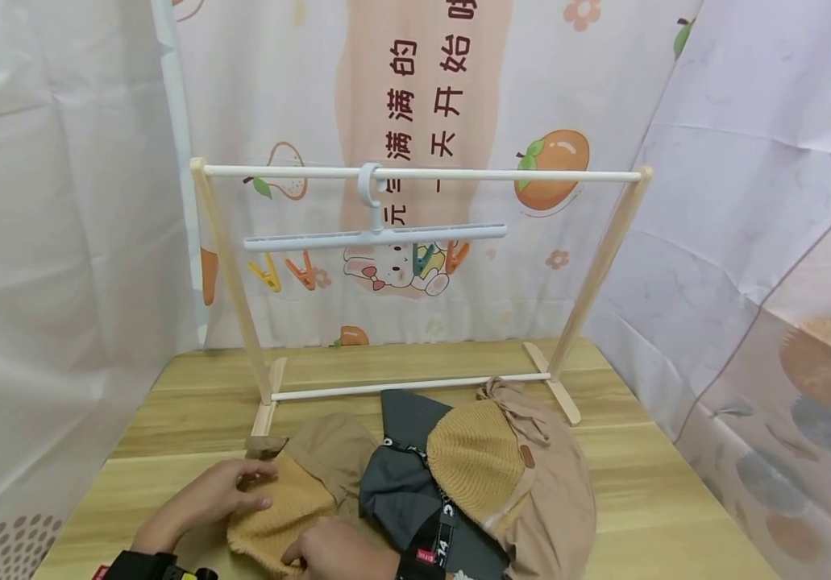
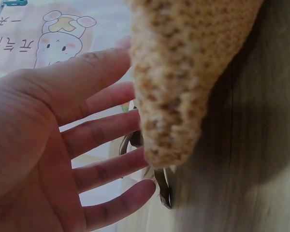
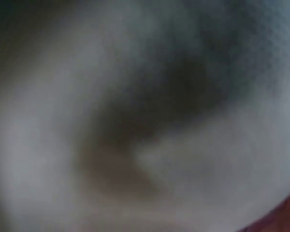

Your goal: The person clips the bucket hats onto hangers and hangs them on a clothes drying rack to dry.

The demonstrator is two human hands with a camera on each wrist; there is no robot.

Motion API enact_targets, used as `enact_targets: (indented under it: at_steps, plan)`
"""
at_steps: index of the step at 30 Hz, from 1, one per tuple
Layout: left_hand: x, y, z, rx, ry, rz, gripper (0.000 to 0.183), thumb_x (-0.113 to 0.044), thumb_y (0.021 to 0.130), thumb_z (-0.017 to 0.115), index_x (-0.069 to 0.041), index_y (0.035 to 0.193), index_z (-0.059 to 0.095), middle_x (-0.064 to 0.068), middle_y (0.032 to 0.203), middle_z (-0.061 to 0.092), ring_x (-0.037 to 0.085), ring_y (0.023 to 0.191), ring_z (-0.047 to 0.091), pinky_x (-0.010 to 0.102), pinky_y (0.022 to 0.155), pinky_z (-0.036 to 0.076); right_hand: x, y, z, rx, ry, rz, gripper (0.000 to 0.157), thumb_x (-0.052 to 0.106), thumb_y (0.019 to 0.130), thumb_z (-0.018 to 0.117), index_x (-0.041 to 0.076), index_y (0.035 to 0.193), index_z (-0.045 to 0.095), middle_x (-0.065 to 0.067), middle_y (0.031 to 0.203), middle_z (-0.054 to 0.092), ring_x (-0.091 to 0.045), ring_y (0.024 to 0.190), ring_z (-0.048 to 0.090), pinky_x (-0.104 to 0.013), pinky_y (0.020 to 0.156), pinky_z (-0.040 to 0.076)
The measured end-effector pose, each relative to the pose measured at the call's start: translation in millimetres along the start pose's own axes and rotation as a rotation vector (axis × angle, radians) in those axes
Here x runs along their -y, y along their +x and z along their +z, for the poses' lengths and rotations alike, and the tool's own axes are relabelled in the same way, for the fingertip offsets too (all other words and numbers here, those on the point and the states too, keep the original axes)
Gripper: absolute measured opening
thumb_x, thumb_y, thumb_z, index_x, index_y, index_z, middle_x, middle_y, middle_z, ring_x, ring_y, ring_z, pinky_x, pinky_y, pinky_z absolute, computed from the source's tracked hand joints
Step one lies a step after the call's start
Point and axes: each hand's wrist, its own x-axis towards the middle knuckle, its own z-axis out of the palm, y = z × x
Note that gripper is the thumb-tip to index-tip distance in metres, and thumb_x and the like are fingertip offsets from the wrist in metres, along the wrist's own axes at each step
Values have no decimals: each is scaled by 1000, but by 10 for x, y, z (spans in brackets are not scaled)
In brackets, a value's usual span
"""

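In the head view, my left hand (image 1: 230,489) lies at the upper left edge of a mustard knit piece (image 1: 280,507) that looks like a knit hat. The left wrist view shows those fingers spread and fairly straight, with the thumb touching the edge of the knit piece (image 2: 176,82). My right hand (image 1: 346,552) is at the lower right of the same piece, its fingers bent and partly out of frame. The right wrist view is too blurred to show its hold. Olive-brown cloth (image 1: 338,451) lies behind the knit piece.
To the right lie dark grey cloth (image 1: 396,483) with a lettered strap, another mustard knit piece (image 1: 476,459) and tan cloth (image 1: 556,491). Behind stands a wooden rack (image 1: 604,266) with a pale blue hanger (image 1: 375,236) on its top bar. Several clips (image 1: 266,274) show below the hanger.
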Motion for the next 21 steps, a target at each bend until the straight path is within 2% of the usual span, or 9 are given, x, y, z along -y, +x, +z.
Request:
enact_targets:
  at_steps: [7, 11, 13, 18, 21]
  plan:
    - [-35, -7, -49, -7, 44, 90, 32, -35, 85, 64, -13, 108, 68, 21, 120, 61, 45, 112, 51, 62, 88, 44, 6, -30, -46, -97, 36, 2, 12, 23, 89, 60, 25, 91, 72, 19, 67, 62, 17, 52, 40, -3, 47, 36]
    - [-73, -8, -85, -13, 42, 85, 31, -36, 86, 64, -15, 108, 68, 17, 117, 63, 42, 110, 54, 60, 87, 46, 18, -17, -89, -153, 34, -9, 11, 19, 84, 64, 25, 75, 68, 20, 59, 53, 15, 48, 33, -4, 42, 31]
    - [-84, -7, -95, -21, 50, 76, 31, -36, 86, 63, -15, 109, 68, 15, 116, 65, 41, 109, 54, 60, 87, 45, 23, -14, -110, -176, 37, -2, 12, 18, 82, 64, 25, 73, 67, 19, 58, 51, 14, 46, 31, -4, 41, 30]
    - [-75, -14, -80, -51, 78, 59, 35, -37, 86, 63, -13, 111, 67, 12, 115, 66, 41, 111, 54, 60, 87, 45, 24, -40, -148, -193, 71, 9, 13, 18, 85, 62, 23, 79, 72, 16, 57, 55, 13, 45, 33, -5, 42, 30]
    - [-55, -32, -54, -63, 65, 39, 37, -38, 86, 63, -11, 111, 67, 14, 115, 66, 42, 111, 52, 57, 84, 49, 14, -68, -151, -196, 85, 6, 15, 18, 88, 60, 22, 80, 72, 14, 58, 56, 11, 46, 35, -7, 43, 31]
